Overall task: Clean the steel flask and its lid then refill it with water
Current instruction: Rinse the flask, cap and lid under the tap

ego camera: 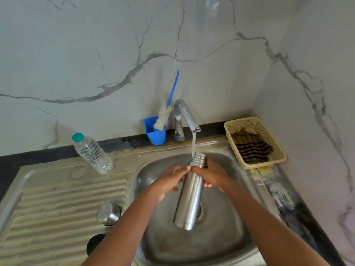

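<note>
Forearms reach in over the sink [226,252], both hands on the steel flask [190,198] under running water.

Right hand [213,174] w/ fingers curled round the flask just below its threaded neck; left hand [169,179] touches the opp. side near the neck, fingertips on the steel, grip not fully clear. Flask is tilted, open mouth up under the tap [185,116], stream falling into it, base hanging above the drain. On the ribbed drainboard [57,204] to the left: steel cap [108,214] & a black stopper [95,243], apart from the flask. Plastic water bottle [92,153] stands behind; bottle brush [167,110] in a blue cup [155,134] beside the tap; cream basket [276,148] w/ striped cloth [251,148] at right.
</note>
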`<state>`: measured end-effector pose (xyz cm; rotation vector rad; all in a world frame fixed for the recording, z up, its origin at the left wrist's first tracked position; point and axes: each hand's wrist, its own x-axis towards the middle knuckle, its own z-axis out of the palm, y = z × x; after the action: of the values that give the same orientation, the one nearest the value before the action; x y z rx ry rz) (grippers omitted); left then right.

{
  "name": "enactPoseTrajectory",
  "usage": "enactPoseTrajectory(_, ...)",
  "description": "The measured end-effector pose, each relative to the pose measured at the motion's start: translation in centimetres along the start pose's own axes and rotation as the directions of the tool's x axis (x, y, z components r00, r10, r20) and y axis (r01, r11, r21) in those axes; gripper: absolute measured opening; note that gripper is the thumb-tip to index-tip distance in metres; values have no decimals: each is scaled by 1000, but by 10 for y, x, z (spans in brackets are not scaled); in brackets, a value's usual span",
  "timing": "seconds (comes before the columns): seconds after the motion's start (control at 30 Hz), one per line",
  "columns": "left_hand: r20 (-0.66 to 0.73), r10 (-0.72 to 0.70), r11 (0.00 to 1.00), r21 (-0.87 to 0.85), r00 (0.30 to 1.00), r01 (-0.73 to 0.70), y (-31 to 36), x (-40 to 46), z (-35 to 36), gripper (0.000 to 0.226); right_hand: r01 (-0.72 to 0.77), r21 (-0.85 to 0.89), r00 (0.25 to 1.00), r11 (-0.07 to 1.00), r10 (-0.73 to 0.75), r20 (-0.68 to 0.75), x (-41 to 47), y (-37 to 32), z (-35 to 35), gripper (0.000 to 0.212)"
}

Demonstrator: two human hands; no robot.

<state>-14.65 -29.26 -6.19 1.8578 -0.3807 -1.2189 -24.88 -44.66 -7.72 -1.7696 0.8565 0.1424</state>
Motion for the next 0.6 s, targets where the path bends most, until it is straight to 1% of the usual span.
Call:
enactPoseTrajectory(0.07, -26, 60, 997, -38, 998, -61, 22, 12, 5, 41, 25, -23, 999, 999, -25, -40, 6, -9, -4, 54)
enactPoseTrajectory(0.13, -40, 80, 997, -15, 996, -81, 40, 23, 11, 43, 38, -66, 996, 997, -43, -74, 9, -14, -6, 63)
enactPoseTrajectory(0.2, -67, 96, 995, 29, 993, -95, 52, 34, 18, 41, 66, -207, 992, 976, -86, -89, 9, -19, -6, 73)
enactPoseTrajectory(0.23, -81, 109, 994, 24, 991, -107, 56, 39, 21, 39, 81, -275, 989, 958, -112, -99, 9, -21, -5, 75)
enactPoseTrajectory(0.3, -107, 123, 992, -17, 987, -125, 58, 46, 25, 36, 105, -323, 981, 941, -150, -119, 8, -20, -3, 68)
enactPoseTrajectory(0.37, -135, 151, 987, -30, 979, -156, 56, 49, 26, 31, 128, -276, 979, 953, -166, -118, 7, -16, -1, 61)
enactPoseTrajectory(0.4, -149, 169, 984, -29, 974, -175, 55, 49, 26, 28, 156, -198, 979, 968, -178, -98, 5, -13, -2, 59)
enactPoseTrajectory(0.47, -182, 181, 979, -62, 967, -194, 55, 53, 21, 29, 191, 33, 981, 981, -190, -28, 1, -1, -3, 57)
enactPoseTrajectory(0.5, -193, 161, 978, -100, 968, -183, 55, 54, 18, 31, 177, 117, 984, 977, -180, 17, 0, 9, -4, 57)
enactPoseTrajectory(0.53, -203, 123, 975, -156, 971, -156, 56, 56, 15, 32, 143, 160, 985, 977, -156, 71, -2, 20, -4, 59)
enactPoseTrajectory(0.6, -230, 45, 943, -313, 972, -118, 55, 57, 11, 27, 79, 164, 981, 983, -106, 165, -6, 42, -1, 69)
